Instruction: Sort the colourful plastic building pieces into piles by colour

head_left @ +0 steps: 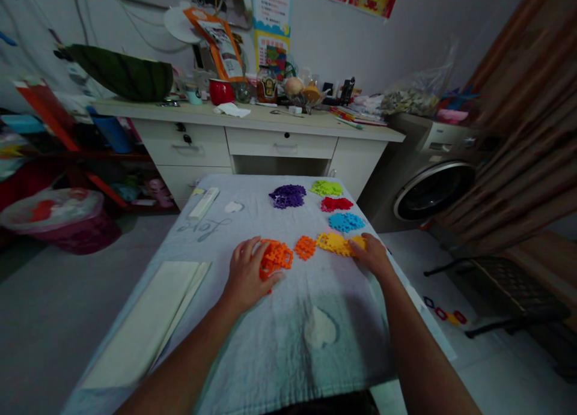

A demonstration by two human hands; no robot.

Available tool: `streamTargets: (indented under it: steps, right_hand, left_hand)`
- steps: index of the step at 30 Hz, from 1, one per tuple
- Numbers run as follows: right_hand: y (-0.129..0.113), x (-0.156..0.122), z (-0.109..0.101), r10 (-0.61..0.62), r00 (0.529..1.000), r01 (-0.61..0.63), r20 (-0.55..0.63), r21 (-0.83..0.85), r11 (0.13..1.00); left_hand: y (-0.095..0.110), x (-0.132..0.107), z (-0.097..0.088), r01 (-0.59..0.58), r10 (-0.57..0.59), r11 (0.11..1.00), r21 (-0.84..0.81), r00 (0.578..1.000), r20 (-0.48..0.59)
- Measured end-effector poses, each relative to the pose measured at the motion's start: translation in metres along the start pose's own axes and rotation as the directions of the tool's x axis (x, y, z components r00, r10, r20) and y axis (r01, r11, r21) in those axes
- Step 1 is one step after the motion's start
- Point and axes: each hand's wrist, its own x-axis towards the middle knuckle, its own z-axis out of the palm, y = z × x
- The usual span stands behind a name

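Observation:
My left hand (247,274) cups the left side of a pile of orange plastic interlocking pieces (279,256), thumb and fingers spread around it. One orange cluster (305,247) lies apart, just right of that pile. At the right, my right hand (374,256) has thumb and finger closed on the end of the yellow interlocking pieces (333,243). Beyond them are piles of blue pieces (346,222), red pieces (336,204) and lime-green pieces (327,188). Dark purple pieces (288,196) lie farther back, near the middle. Parts of the orange pile are hidden under my left fingers.
A cloth-covered table (288,319) carries the piles. On its left lie a folded pale sheet (144,325) and a white oblong object (204,203). A cluttered cabinet (283,145) stands behind, a washing machine (415,163) at right, and a chair (514,289) on the right.

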Motion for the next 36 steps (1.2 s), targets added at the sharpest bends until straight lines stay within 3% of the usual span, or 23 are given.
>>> streamTargets:
  steps: [4,12,17,21,26,30,33,36]
  right_hand:
    - [-0.018,-0.013,0.012,-0.063,0.998,0.063,0.005,-0.012,0.998]
    - [-0.061,-0.030,0.025,-0.180,0.983,0.179,0.026,0.014,0.984]
    - [-0.078,-0.026,0.032,-0.339,0.940,0.341,-0.033,0.083,0.936]
    - [-0.090,-0.018,0.030,-0.420,0.907,0.417,0.012,0.093,0.904]
    - [-0.100,-0.006,0.024,-0.423,0.888,0.431,0.179,-0.009,0.902]
    - [-0.102,0.000,0.017,-0.451,0.846,0.479,0.285,-0.031,0.877]
    - [-0.098,-0.003,0.017,-0.495,0.833,0.516,0.249,-0.023,0.856]
    - [-0.092,-0.010,0.021,-0.502,0.854,0.508,0.134,-0.010,0.861]
  left_hand:
    - [0.003,-0.002,0.003,-0.035,0.028,0.998,0.055,0.990,0.136]
    - [0.007,0.001,0.007,0.033,-0.051,0.992,0.119,0.988,0.148]
    - [0.016,0.007,0.008,0.016,-0.042,0.987,0.157,0.986,0.159]
    - [0.022,0.015,0.005,0.022,-0.067,0.980,0.198,0.973,0.223]
    - [0.020,0.026,0.009,0.020,-0.081,0.971,0.237,0.965,0.250]
    - [0.014,0.035,0.019,0.012,-0.061,0.978,0.210,0.972,0.226]
    - [0.010,0.048,0.028,0.047,-0.080,0.985,0.169,0.977,0.197]
    - [0.006,0.066,0.037,0.117,-0.126,0.991,0.064,0.981,0.145]
